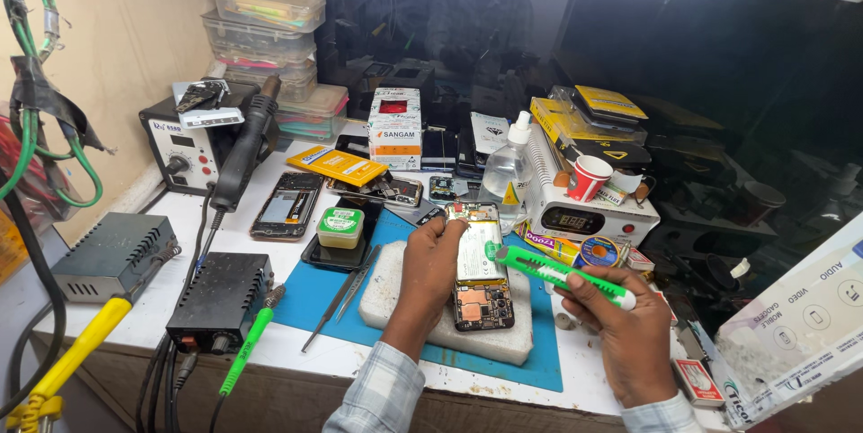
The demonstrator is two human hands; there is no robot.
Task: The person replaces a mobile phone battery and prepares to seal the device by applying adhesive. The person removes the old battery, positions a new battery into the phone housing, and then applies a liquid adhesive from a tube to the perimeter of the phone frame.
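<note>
Phone: opened phone (pixel 479 264) lies back-up on a white foam block (pixel 449 307), its back cover off, with a pale battery in the middle and a copper-coloured board at the near end.
Left hand: left hand (pixel 430 264) rests on the foam block at the phone's left edge, fingers curled and pressing against the upper left side of the phone, steadying it.
Right hand: right hand (pixel 620 330) is closed around a green utility knife (pixel 556 273), gripping its rear half; the knife points left, its tip at the right edge of the battery.
Mat: blue mat (pixel 315 294) lies under the foam block on the white surface (pixel 270 343).
Beside the block: metal tweezers (pixel 342 294) lie on the mat just left of the foam, near a small green-lidded jar (pixel 341 226) standing on a dark phone.
Left side: black hot-air station (pixel 193 150) with its handle (pixel 247 145) propped up, another opened phone (pixel 287 205) beside it, and a black box (pixel 220 294) with a green-handled iron (pixel 247 343) at the near edge.
Right side: clear spray bottle (pixel 506 168) and a white machine (pixel 584 208) carrying a red-and-white paper cup (pixel 588 178) stand behind the phone.
Back: stacked clear plastic boxes (pixel 265 37) against the wall.
</note>
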